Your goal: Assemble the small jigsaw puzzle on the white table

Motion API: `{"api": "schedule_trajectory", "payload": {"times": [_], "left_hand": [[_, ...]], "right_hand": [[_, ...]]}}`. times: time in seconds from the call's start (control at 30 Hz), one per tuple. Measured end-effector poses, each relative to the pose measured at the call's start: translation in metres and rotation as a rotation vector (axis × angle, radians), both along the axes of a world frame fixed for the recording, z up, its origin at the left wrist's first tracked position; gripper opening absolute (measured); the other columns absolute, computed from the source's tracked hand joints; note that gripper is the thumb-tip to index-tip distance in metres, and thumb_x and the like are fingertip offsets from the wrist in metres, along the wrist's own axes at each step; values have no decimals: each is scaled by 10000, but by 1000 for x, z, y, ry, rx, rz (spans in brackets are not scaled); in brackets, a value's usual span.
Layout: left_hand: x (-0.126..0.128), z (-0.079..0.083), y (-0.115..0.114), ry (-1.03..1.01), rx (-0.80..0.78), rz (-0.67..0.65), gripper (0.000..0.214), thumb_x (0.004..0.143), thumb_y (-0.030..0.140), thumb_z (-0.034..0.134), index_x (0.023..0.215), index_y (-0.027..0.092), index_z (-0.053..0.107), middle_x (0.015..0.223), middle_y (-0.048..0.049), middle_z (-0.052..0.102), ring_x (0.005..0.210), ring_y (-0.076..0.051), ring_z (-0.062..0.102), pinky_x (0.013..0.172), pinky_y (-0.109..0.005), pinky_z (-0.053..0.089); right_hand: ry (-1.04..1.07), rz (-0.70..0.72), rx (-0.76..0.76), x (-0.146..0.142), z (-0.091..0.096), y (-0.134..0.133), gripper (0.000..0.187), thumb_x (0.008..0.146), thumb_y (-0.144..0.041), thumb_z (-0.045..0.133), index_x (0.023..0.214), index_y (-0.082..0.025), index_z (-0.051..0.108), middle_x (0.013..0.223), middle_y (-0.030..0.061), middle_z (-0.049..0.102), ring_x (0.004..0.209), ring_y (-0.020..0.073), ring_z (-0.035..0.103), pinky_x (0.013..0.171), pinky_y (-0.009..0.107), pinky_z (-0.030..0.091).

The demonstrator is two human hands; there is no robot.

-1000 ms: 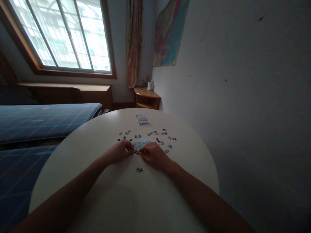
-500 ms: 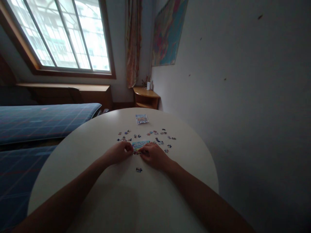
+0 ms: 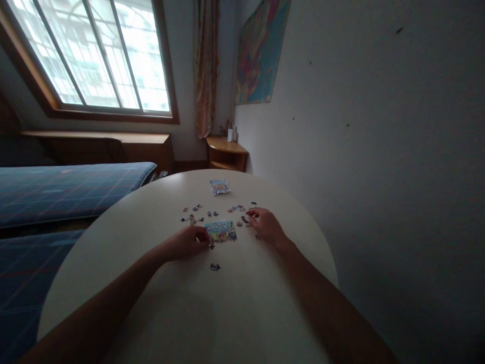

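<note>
A partly assembled jigsaw puzzle (image 3: 220, 230) lies flat on the round white table (image 3: 242, 308), its top blue and its lower part many-coloured, with an uneven bottom edge. At its left edge, my left hand (image 3: 189, 241) is curled, thumb and fingertips closed against the border. My right hand (image 3: 268, 228) is to the right of the puzzle, over loose puzzle pieces (image 3: 244, 219); its thumb and forefinger are slightly apart, and I see nothing between them. A loose puzzle piece (image 3: 211, 246) sits just below the puzzle, and another piece (image 3: 214, 267) lies nearer to me.
Several more puzzle pieces (image 3: 192, 219) are scattered left of and behind the puzzle. Farther back lies a printed packet (image 3: 220, 187). A bed with a blue plaid cover (image 3: 76, 189) stands left of the table, and a wall (image 3: 379, 202) rises on the right.
My right hand has moved from the puzzle's lower edge to the loose pieces on the right, uncovering the puzzle. My left hand has stayed at the left edge.
</note>
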State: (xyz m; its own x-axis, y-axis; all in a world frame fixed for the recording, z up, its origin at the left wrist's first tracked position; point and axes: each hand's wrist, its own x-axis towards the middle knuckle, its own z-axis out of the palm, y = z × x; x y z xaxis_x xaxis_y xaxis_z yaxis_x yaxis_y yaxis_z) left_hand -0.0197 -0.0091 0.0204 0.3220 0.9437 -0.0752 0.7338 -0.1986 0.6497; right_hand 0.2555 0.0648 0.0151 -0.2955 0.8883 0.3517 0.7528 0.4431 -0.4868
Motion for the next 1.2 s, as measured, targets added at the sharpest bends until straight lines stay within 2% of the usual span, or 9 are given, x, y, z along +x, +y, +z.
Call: {"api": "schedule_trajectory", "payload": {"times": [0.03, 0.17, 0.37, 0.57, 0.7, 0.8, 0.9, 1.07, 1.2], "left_hand": [[1, -1, -1, -2, -11, -10, 184, 747, 310, 555, 787, 181, 680, 768, -13, 676, 672, -145, 584, 619, -243, 421], [5, -5, -5, -10, -11, -52, 200, 768, 326, 563, 823, 187, 696, 785, -11, 685, 672, -143, 583, 608, -241, 416], [17, -7, -9, 0, 32, -49, 229, 798, 357, 572, 877, 197, 716, 844, -26, 713, 707, -153, 597, 639, -252, 430], [17, -8, -8, -10, 88, -37, 255, 824, 391, 573, 929, 209, 717, 877, -33, 727, 701, -159, 602, 646, -264, 449], [7, -3, -4, 55, 227, 23, 261, 852, 394, 543, 949, 220, 712, 881, -46, 721, 771, -190, 632, 722, -300, 484], [-5, -5, 3, 98, 364, 111, 285, 861, 400, 539, 1023, 234, 704, 1085, -77, 708, 961, -236, 645, 896, -369, 490], [-21, -13, 13, 138, 456, 156, 329, 885, 388, 500, 1104, 229, 688, 1223, -82, 672, 1150, -255, 595, 1041, -394, 432], [-44, -26, 26, 242, 405, 296, 361, 907, 398, 455, 1114, 233, 700, 1277, -75, 660, 1231, -268, 564, 1061, -394, 422], [-51, -27, 28, 268, 366, 350, 345, 896, 394, 482, 1110, 254, 713, 1255, -56, 679, 1186, -262, 597, 1026, -376, 444]], "right_hand": [[-27, -76, -4, 10, -2, 6, 270, 848, -125, 579, 1068, -173, 728, 1071, 83, 722, 975, 190, 639, 945, 326, 457], [-105, -216, -46, 37, -13, 21, 338, 840, -160, 594, 1158, -152, 707, 1173, 118, 682, 1076, 210, 612, 994, 319, 438], [-225, -218, -55, 35, -18, 25, 333, 887, -236, 561, 1183, -250, 714, 1232, 85, 653, 1128, 235, 571, 1013, 357, 423], [-193, -219, -7, 40, -18, 28, 285, 877, -170, 552, 1070, -191, 761, 1101, 104, 716, 1036, 206, 629, 999, 331, 435], [-132, -208, 5, 47, -21, 32, 269, 841, -110, 570, 1005, -177, 772, 1056, 103, 738, 996, 213, 662, 959, 337, 469], [-75, -206, -8, 48, -20, 33, 278, 822, -78, 571, 977, -192, 771, 1019, 85, 750, 960, 201, 679, 925, 327, 489], [15, -191, -67, 48, -17, 33, 290, 802, -71, 584, 1001, -189, 758, 972, 73, 759, 899, 179, 690, 863, 298, 511], [121, -97, -137, 59, -16, 32, 281, 801, -97, 602, 1030, -179, 744, 1000, 80, 756, 907, 177, 692, 873, 315, 522], [176, -45, -153, 72, -17, 35, 332, 798, -72, 591, 1091, -159, 718, 1037, 95, 746, 888, 168, 689, 862, 317, 533]]}}
